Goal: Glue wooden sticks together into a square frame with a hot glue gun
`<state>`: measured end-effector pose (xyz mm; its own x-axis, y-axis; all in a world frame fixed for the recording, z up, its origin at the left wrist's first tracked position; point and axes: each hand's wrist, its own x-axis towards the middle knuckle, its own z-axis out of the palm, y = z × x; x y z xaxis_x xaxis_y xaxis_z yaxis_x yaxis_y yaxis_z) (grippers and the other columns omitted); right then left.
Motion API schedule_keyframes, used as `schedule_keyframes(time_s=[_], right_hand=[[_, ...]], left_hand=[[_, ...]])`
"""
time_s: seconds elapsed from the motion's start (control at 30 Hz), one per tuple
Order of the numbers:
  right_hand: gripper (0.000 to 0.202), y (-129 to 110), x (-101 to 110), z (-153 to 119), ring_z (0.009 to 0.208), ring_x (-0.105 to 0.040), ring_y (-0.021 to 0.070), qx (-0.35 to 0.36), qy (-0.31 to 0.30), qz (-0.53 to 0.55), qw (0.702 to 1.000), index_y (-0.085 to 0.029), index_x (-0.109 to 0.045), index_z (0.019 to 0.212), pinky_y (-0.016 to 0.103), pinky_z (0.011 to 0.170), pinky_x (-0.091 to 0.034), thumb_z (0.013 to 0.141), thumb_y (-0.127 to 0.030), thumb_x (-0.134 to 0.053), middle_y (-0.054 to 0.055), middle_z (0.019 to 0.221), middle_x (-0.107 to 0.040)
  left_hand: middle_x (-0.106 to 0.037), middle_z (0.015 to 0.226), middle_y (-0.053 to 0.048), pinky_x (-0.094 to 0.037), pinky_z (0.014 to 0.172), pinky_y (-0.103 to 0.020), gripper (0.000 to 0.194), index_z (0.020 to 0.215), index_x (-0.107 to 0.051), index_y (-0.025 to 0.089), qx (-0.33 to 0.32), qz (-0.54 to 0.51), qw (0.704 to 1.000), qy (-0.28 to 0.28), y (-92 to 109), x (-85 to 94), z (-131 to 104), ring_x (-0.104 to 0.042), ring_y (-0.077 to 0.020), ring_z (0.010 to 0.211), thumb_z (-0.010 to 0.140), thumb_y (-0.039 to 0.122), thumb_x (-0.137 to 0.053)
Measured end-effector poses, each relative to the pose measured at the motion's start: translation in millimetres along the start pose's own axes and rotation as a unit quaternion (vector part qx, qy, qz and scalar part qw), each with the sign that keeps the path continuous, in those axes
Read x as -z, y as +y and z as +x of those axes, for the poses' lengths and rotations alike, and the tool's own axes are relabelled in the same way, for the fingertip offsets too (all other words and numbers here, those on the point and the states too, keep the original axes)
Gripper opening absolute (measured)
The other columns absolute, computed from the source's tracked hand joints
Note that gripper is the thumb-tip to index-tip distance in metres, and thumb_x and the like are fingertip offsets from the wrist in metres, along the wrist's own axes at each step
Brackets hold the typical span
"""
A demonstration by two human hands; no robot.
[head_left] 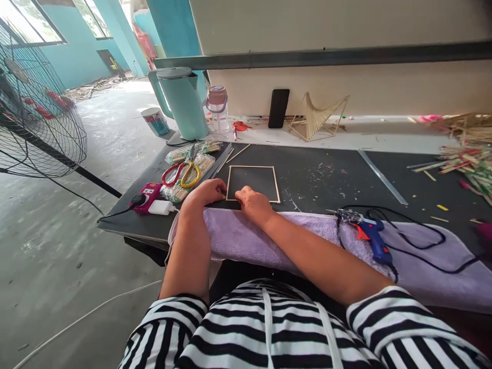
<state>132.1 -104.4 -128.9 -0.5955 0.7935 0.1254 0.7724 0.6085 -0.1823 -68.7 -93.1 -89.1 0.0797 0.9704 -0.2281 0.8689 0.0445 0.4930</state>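
Note:
A square frame of thin wooden sticks lies flat on the dark tabletop in front of me. My left hand is at its near left corner, fingers curled in with the fingertips against the corner. On the near side, close to that same corner, my right hand is closed with its fingers pinching the stick. The hands hide part of the near stick. Under my forearms a purple towel covers the table's front edge. A blue glue gun rests on the towel to the right of my right forearm.
Left of my hands are scissors on wrapped stick bundles and a pink power socket. Behind stand a kettle, a bottle, a phone and a stick model. Loose sticks pile up at right.

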Motion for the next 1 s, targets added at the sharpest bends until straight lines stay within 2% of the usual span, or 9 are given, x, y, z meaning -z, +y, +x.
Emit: schedule_keyframes(time_s=[0.47, 0.77, 1.0], right_hand=[[0.034, 0.0, 2.3, -3.4, 0.081, -0.062, 0.0138, -0.011, 0.004, 0.07, 0.997, -0.036, -0.074, 0.111, 0.026, 0.063, -0.037, 0.097, -0.024, -0.045, 0.0, 0.113, -0.065], [0.038, 2.4, 1.9, -2.0, 0.084, -0.063, 0.0146, -0.01, -0.011, 0.082, 0.997, -0.036, -0.076, 0.115, 0.025, 0.068, -0.04, 0.097, -0.024, -0.045, 0.0, 0.114, -0.066], [0.04, 1.2, 5.5, -2.9, 0.083, -0.063, 0.015, -0.011, -0.012, 0.088, 0.996, -0.036, -0.076, 0.114, 0.026, 0.068, -0.04, 0.097, -0.022, -0.044, 0.001, 0.113, -0.066]], left_hand=[[-0.061, 0.069, 0.004, -0.041, 0.057, -0.023, 0.029, 0.098, -0.07, 0.019, -0.02, 0.0, 1.0, 0.003, -7.1, -3.5, 4.4, -0.053, -0.0117, 0.059, 0.069, 0.02, -0.07], [-0.058, 0.068, 0.005, -0.039, 0.057, -0.023, 0.028, 0.097, -0.07, 0.018, -0.015, 0.015, 1.0, 0.006, 0.2, -1.5, 0.1, -0.05, -0.0113, 0.059, 0.07, 0.017, -0.068], [-0.059, 0.068, 0.005, -0.039, 0.057, -0.023, 0.026, 0.095, -0.07, 0.019, -0.017, 0.003, 1.0, 0.01, -2.3, -1.9, 0.8, -0.051, -0.0113, 0.06, 0.069, 0.019, -0.07]])
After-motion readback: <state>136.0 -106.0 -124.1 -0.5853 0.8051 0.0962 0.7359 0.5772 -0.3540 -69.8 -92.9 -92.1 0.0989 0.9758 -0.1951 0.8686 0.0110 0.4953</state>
